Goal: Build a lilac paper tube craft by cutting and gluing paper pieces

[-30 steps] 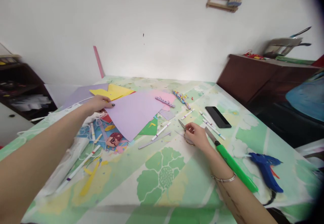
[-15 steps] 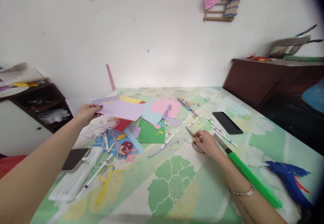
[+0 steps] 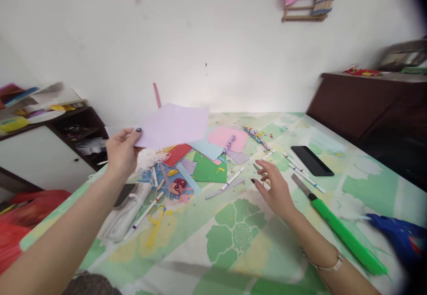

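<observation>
My left hand (image 3: pixel 122 149) pinches the near left corner of a lilac sheet of paper (image 3: pixel 173 126), which is raised above the pile of craft paper. My right hand (image 3: pixel 272 187) is open just over the table, thumb and fingers apart. Behind its fingers lie the scissors (image 3: pixel 256 167), mostly hidden by the hand. Beneath and beside the lilac sheet are a red sheet (image 3: pixel 178 154), a green sheet (image 3: pixel 209 170), a light blue sheet (image 3: pixel 208 147) and a pink sheet (image 3: pixel 218 135). White yarn (image 3: pixel 148 159) lies by my left hand.
Right of my right hand are a green-handled knife (image 3: pixel 347 232), a black phone (image 3: pixel 312 160), several markers (image 3: pixel 307 178) and a blue glue gun (image 3: pixel 396 232). On the left sit a white power strip (image 3: pixel 125 219) and a yellow paper strip (image 3: pixel 155 230). Decorated tubes (image 3: pixel 256 137) lie at the back.
My left hand has lifted the lilac sheet higher and tilted it up. My right hand has let go of the scissors and opened. The view has shifted left.
</observation>
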Available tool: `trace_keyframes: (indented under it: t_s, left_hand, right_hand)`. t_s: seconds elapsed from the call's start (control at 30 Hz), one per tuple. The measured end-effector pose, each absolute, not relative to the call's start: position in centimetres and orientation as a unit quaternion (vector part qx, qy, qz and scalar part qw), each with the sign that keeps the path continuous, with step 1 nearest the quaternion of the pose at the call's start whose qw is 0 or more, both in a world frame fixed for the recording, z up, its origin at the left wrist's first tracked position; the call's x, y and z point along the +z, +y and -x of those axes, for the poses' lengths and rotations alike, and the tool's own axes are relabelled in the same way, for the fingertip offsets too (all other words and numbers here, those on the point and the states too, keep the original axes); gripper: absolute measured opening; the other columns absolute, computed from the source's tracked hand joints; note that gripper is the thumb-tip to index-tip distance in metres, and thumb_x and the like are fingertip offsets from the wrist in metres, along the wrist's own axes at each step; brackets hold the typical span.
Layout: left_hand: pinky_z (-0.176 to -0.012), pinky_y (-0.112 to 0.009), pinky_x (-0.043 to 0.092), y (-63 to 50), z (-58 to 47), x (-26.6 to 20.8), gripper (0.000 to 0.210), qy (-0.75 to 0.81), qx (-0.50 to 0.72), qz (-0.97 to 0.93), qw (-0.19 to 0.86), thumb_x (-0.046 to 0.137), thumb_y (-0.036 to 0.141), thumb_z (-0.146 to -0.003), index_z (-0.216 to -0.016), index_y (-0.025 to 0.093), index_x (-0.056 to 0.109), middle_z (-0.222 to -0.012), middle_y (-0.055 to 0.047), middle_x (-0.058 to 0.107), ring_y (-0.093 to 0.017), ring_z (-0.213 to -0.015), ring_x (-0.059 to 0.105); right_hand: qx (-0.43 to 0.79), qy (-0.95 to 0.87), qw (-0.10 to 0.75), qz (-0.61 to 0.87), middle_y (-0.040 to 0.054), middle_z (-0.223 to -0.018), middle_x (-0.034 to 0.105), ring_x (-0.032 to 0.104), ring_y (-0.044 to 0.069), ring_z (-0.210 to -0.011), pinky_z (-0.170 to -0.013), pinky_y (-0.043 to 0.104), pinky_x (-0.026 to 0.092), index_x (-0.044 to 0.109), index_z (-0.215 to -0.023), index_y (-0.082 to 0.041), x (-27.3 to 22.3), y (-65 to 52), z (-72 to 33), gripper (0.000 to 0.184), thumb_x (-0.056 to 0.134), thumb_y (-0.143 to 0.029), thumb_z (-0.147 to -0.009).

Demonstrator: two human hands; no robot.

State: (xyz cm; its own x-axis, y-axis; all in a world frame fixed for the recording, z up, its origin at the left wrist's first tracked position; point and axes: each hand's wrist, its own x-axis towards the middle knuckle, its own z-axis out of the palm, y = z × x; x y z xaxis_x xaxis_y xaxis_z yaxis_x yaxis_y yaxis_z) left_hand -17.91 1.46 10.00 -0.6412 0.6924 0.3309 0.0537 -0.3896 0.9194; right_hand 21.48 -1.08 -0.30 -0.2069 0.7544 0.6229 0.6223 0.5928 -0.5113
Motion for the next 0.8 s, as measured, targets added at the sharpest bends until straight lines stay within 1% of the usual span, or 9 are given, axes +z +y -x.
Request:
trace_keyframes:
  t_s: [0.13,0.2,0.3,0.4,0.47,0.57,0.63,0.7,0.8]
  left_hand:
    - [-0.054,-0.019,0.048,-3.5,11.1,5.4,0.023,0.534,0.695,-0.413,0.248,0.065,0.033,-0.071,-0.083,0.016,0.055,-0.070,0.002,0.059,-0.009,-0.059,0.055]
    - [-0.049,-0.021,0.046,-5.5,7.5,3.3,0.023,0.552,0.658,-0.429,0.282,0.060,0.039,-0.075,-0.084,0.018,0.055,-0.068,0.001,0.058,-0.010,-0.054,0.054]
    - [-0.054,-0.021,0.047,-7.7,3.1,1.1,0.019,0.519,0.625,-0.473,0.343,0.059,0.037,-0.076,-0.082,0.019,0.055,-0.069,0.000,0.060,-0.012,-0.060,0.057]
    - [-0.060,-0.023,0.049,-9.2,0.3,-0.1,0.013,0.459,0.582,-0.557,0.374,0.054,0.033,-0.082,-0.085,0.020,0.054,-0.074,-0.002,0.061,-0.013,-0.066,0.059]
    - [-0.056,-0.023,0.048,-10.1,-0.8,-0.7,0.010,0.437,0.537,-0.632,0.348,0.050,0.029,-0.084,-0.083,0.020,0.054,-0.072,-0.003,0.061,-0.013,-0.063,0.058]
    - [-0.050,-0.023,0.044,-11.4,-1.7,-1.2,0.008,0.423,0.498,-0.725,0.219,0.045,0.020,-0.085,-0.081,0.021,0.053,-0.063,-0.001,0.056,-0.012,-0.054,0.053]
    - [-0.054,-0.024,0.047,-12.2,-2.2,-1.4,0.011,0.380,0.483,-0.776,0.139,0.043,0.016,-0.085,-0.089,0.021,0.052,-0.069,-0.004,0.060,-0.014,-0.060,0.057]
    - [-0.059,-0.025,0.050,-13.0,-2.7,-1.6,0.016,0.325,0.461,-0.821,0.084,0.040,0.015,-0.086,-0.095,0.020,0.052,-0.076,-0.006,0.063,-0.015,-0.067,0.061]
    - [-0.056,-0.022,0.050,-14.1,-4.1,-2.3,0.015,0.263,0.410,-0.873,0.031,0.041,0.017,-0.087,-0.090,0.019,0.055,-0.072,-0.006,0.064,-0.014,-0.064,0.063]
  right_hand:
    - [0.038,-0.799,0.474,0.367,0.0118,-0.148,0.019,0.061,0.016,-0.084,-0.068,0.033,0.054,0.033,-0.133,-0.032,1.0,-4.3,-19.3,0.057,0.056,-0.021,-0.082]
    - [0.010,-0.814,0.462,0.353,0.0122,-0.144,0.029,0.063,0.016,-0.082,-0.068,0.034,0.054,0.043,-0.127,-0.031,0.9,-5.4,-18.7,0.047,0.055,-0.018,-0.083]
    - [-0.039,-0.801,0.479,0.356,0.0102,-0.114,0.060,0.065,0.020,-0.084,-0.069,0.033,0.054,0.058,-0.107,-0.027,-0.1,-6.2,-19.1,0.029,0.050,-0.012,-0.083]
    - [-0.033,-0.755,0.517,0.403,0.0086,-0.098,0.068,0.065,0.025,-0.090,-0.074,0.037,0.054,0.062,-0.096,-0.027,-1.1,-6.9,-20.7,0.021,0.051,-0.017,-0.081]
    - [0.039,-0.704,0.529,0.472,0.0103,-0.100,0.068,0.065,0.029,-0.093,-0.078,0.043,0.053,0.061,-0.099,-0.027,-1.4,-7.5,-21.9,0.022,0.058,-0.028,-0.078]
    - [0.301,-0.581,0.556,0.513,0.0133,-0.103,0.068,0.065,0.030,-0.092,-0.078,0.046,0.053,0.052,-0.113,-0.026,-1.0,-8.6,-24.0,0.041,0.054,-0.050,-0.079]
    - [0.488,-0.488,0.540,0.482,0.0176,-0.102,0.067,0.067,0.033,-0.088,-0.075,0.049,0.053,0.048,-0.118,-0.023,-0.4,-9.4,-25.8,0.066,0.036,-0.072,-0.076]
    - [0.595,-0.426,0.492,0.472,0.0214,-0.100,0.067,0.067,0.037,-0.082,-0.072,0.052,0.053,0.047,-0.122,-0.020,0.2,-10.4,-27.7,0.091,0.026,-0.087,-0.063]
    - [0.593,-0.400,0.452,0.533,0.0180,-0.099,0.068,0.067,0.034,-0.077,-0.067,0.047,0.054,0.040,-0.132,-0.023,0.7,-12.3,-29.5,0.094,0.060,-0.073,-0.056]
